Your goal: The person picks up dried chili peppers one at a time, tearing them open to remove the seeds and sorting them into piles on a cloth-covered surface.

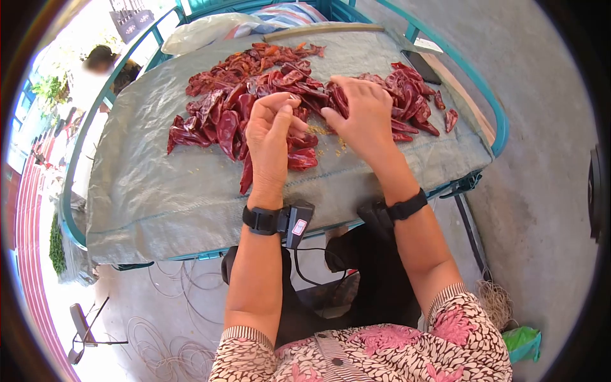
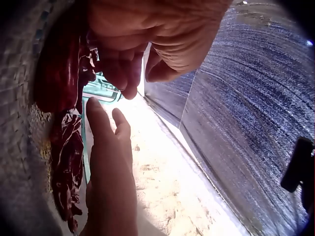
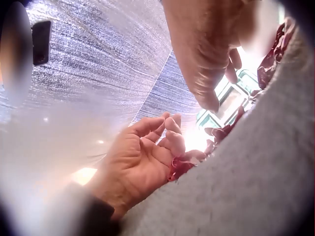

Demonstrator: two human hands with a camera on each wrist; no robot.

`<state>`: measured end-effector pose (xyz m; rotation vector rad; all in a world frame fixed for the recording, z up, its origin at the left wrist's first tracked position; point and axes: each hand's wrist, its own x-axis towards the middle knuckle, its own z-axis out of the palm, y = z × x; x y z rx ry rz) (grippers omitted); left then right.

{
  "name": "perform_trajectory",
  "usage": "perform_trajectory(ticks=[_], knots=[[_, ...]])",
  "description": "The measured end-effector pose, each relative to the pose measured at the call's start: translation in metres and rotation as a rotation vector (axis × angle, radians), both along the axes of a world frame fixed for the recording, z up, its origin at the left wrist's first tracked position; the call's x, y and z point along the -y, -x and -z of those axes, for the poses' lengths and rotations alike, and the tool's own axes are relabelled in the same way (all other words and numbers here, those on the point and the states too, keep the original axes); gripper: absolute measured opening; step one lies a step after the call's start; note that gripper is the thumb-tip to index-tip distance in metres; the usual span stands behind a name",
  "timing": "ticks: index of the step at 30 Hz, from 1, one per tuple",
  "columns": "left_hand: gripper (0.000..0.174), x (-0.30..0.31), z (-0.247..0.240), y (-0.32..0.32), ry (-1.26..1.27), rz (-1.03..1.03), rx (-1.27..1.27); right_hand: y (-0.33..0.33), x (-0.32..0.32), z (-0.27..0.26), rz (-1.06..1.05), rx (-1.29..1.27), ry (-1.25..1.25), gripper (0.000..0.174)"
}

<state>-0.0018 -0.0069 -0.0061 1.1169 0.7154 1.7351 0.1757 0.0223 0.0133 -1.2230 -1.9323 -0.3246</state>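
Dried red chilli peppers lie in a wide pile on the grey woven sheet. My left hand is over the front of the pile, palm turned inward and fingers loosely bent. In the left wrist view a gap shows between its thumb and fingers, with no pepper in it. A small pale spot shows at its fingertips in the head view. My right hand reaches over the peppers on the right, fingers spread and thumb apart. Its palm side is hidden from the head camera.
Smaller, broken chilli pieces lie at the back. Yellow seeds are scattered between the hands. A dark phone lies at the right edge, inside the teal metal rail. A plastic bag sits behind, and a person is at far left.
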Motion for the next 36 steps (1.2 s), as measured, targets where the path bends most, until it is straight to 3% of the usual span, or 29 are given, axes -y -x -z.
perform_trajectory(ticks=[2, 3, 7, 10, 16, 19, 25, 28, 29, 32, 36], knots=[[0.019, 0.001, 0.001, 0.000, 0.007, 0.012, 0.008, 0.006, -0.013, -0.003, -0.036, 0.086, 0.049, 0.066], [0.019, 0.000, 0.001, 0.000, 0.004, 0.016, 0.014, 0.004, -0.022, -0.006, -0.049, 0.181, 0.157, 0.083], [0.019, 0.001, 0.001, -0.001, 0.024, 0.028, 0.031, 0.006, -0.052, -0.028, 0.013, 0.494, 0.500, 0.090], [0.015, 0.003, -0.003, -0.004, 0.050, 0.017, 0.039, 0.012, -0.070, -0.036, -0.041, 0.566, 0.711, 0.085], [0.016, 0.004, -0.002, -0.003, 0.039, 0.030, 0.007, 0.025, -0.079, -0.028, -0.036, 0.618, 0.619, 0.067], [0.017, 0.005, -0.001, -0.002, 0.036, 0.040, 0.009, 0.014, -0.084, -0.017, -0.114, 0.467, 0.477, 0.059], [0.016, 0.004, -0.001, -0.002, 0.043, 0.026, 0.019, 0.014, -0.061, -0.040, -0.012, -0.044, 0.493, 0.044], [0.019, 0.004, 0.001, -0.002, 0.045, 0.002, -0.002, 0.011, -0.062, -0.035, -0.245, -0.319, 0.323, 0.041], [0.021, 0.004, 0.001, -0.002, 0.044, -0.008, -0.014, 0.008, -0.058, -0.035, -0.236, -0.386, 0.402, 0.041], [0.031, 0.006, -0.003, -0.005, 0.091, -0.039, -0.021, 0.009, -0.049, -0.025, -0.475, -0.573, 0.298, 0.041], [0.041, 0.006, -0.004, -0.006, 0.080, -0.052, -0.082, 0.007, -0.022, -0.025, -0.546, -0.854, 0.510, 0.040]])
